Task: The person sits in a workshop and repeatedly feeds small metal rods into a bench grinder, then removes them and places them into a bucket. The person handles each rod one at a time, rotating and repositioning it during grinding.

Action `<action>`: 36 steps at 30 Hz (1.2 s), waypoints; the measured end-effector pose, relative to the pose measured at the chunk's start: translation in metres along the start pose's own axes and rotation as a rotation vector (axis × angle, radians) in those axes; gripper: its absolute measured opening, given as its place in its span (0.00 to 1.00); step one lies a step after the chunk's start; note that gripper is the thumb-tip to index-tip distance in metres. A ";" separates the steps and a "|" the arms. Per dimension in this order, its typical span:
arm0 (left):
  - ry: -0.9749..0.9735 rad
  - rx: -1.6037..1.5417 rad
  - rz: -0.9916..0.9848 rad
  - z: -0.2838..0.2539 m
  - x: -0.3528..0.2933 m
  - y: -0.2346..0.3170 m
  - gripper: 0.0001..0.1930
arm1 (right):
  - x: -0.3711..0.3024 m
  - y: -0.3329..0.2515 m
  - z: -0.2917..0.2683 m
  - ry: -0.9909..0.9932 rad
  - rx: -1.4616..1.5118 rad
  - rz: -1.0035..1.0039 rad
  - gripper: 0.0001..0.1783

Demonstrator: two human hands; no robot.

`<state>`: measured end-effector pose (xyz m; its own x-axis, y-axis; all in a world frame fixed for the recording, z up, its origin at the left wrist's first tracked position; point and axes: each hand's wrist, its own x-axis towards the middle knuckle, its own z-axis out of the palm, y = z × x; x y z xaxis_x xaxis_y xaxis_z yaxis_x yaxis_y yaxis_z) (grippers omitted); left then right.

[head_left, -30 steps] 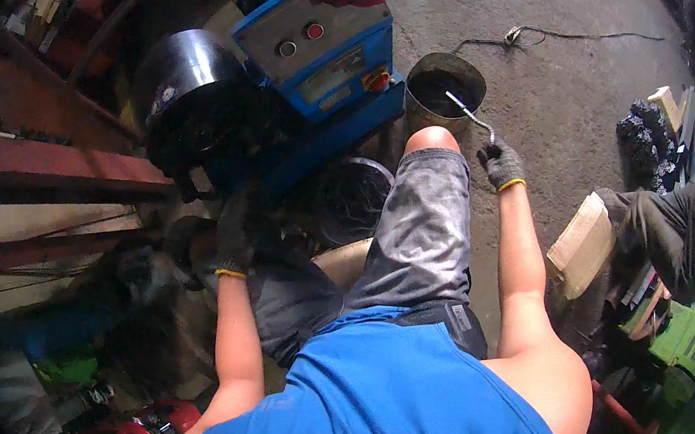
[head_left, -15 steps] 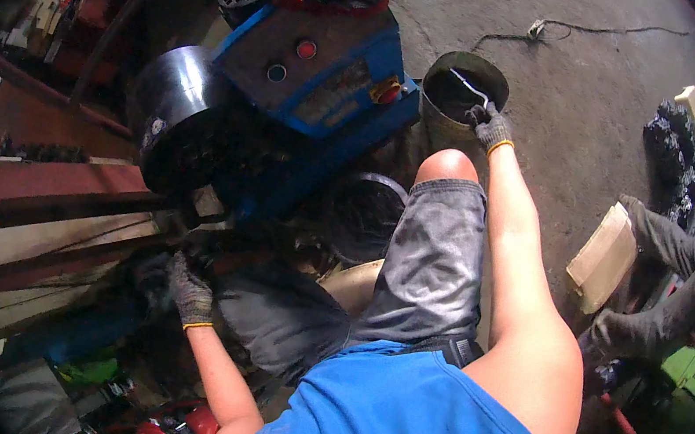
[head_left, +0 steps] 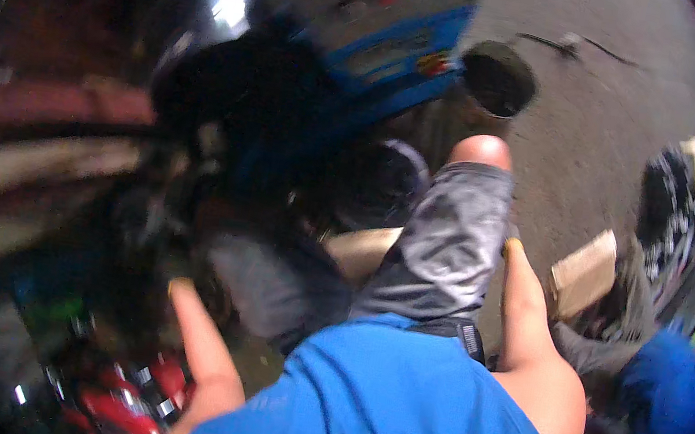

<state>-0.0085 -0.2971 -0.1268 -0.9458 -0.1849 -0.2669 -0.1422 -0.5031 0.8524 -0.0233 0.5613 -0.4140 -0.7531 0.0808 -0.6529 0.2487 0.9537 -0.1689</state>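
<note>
My left hand (head_left: 172, 265), in a grey glove with a yellow cuff, is low on the left beside dark clutter; motion smears its fingers. My right hand (head_left: 511, 233) is beside my bent knee (head_left: 483, 152), mostly hidden by the leg, so only the yellow cuff and a bit of glove show. What either hand holds, if anything, cannot be made out. Ahead of the knee stands a dark bucket (head_left: 518, 62), and no tool can be seen in it. The blue machine (head_left: 367, 78) with buttons stands left of the bucket.
A shiny dark drum (head_left: 228, 9) adjoins the machine. Below it sits a round tub (head_left: 414, 171). On the right are a tan cardboard piece (head_left: 584, 272), another person in blue (head_left: 673, 396) and a black shiny heap (head_left: 668, 200). A cable (head_left: 567, 46) lies on the floor.
My right hand has come back from the bucket to beside my knee; the metal-handled tool it held there is out of sight. The view has shifted and blurred.
</note>
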 end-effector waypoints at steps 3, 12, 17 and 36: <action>0.632 1.032 -0.007 -0.026 0.006 -0.017 0.18 | -0.048 0.017 0.010 0.032 0.148 0.086 0.27; 0.759 1.517 -0.064 -0.149 0.040 -0.074 0.21 | -0.115 0.037 -0.043 0.042 0.283 0.272 0.28; 0.728 1.555 -0.279 -0.151 0.072 -0.114 0.21 | -0.148 0.063 -0.066 0.026 0.144 0.257 0.29; 0.682 1.680 -0.394 -0.167 0.082 -0.191 0.19 | -0.150 -0.263 -0.300 0.512 0.316 -0.037 0.26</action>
<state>-0.0107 -0.3571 -0.3863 -0.5844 -0.7599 -0.2847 -0.8050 0.5870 0.0855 -0.1581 0.3854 -0.0498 -0.9427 0.2536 -0.2167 0.3268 0.8325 -0.4473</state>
